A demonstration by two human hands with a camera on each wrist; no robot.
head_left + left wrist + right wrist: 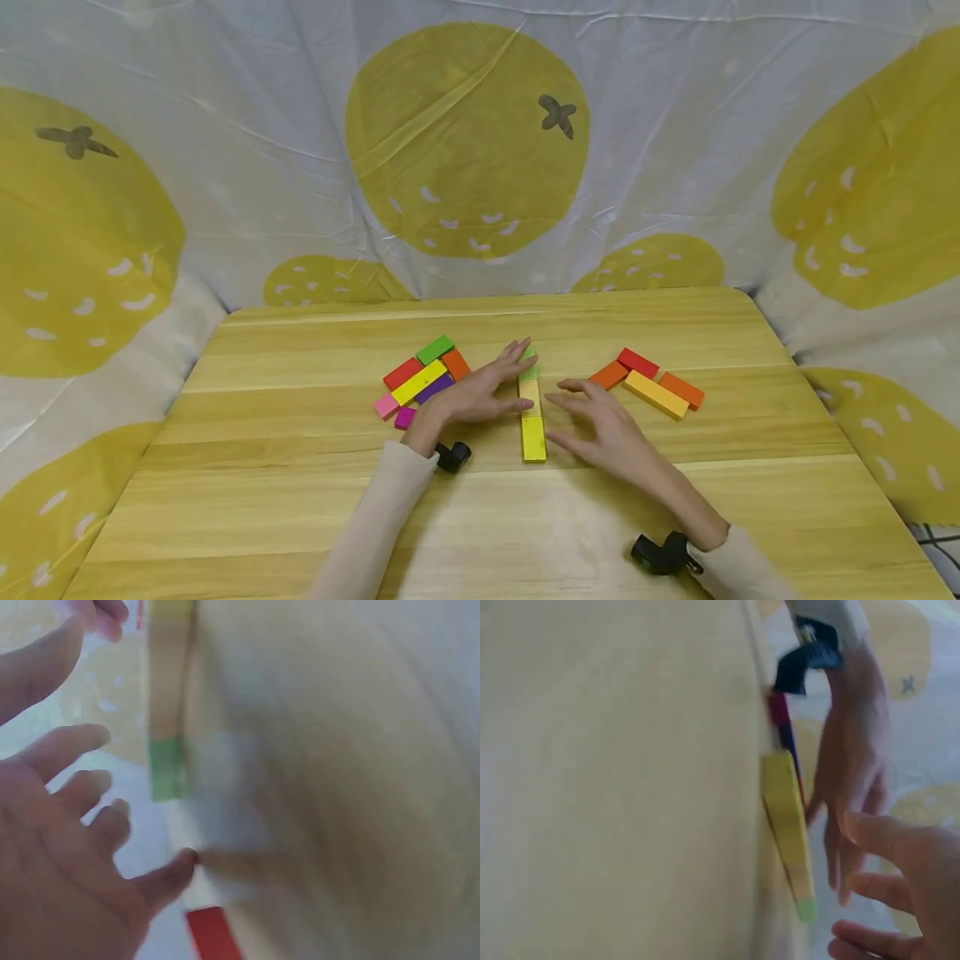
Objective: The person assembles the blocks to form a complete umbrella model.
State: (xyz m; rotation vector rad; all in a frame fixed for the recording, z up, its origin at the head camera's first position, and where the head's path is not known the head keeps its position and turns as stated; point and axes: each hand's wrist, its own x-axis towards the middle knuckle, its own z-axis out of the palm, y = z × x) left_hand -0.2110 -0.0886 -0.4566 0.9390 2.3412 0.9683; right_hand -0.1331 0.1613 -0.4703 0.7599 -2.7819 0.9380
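Observation:
A straight row of three blocks lies on the table, running away from the person: a yellow block [534, 438] nearest, a tan block [529, 392] in the middle, a light green block [528, 367] at the far end. From the left, my left hand [480, 392] reaches over the row with fingers extended, partly hiding the green and tan blocks; whether it touches them I cannot tell. My right hand [603, 425] hovers just right of the row, fingers spread and gripping nothing. In the right wrist view the yellow block [784, 795] shows beside the right fingers.
Left of the row sits a cluster of several blocks, among them a yellow block [420, 382] and a red block [402, 373]. To the right lies another group, including a light orange block [656, 394] and a red block [638, 362]. A patterned curtain [645, 167] surrounds the wooden table [300, 500].

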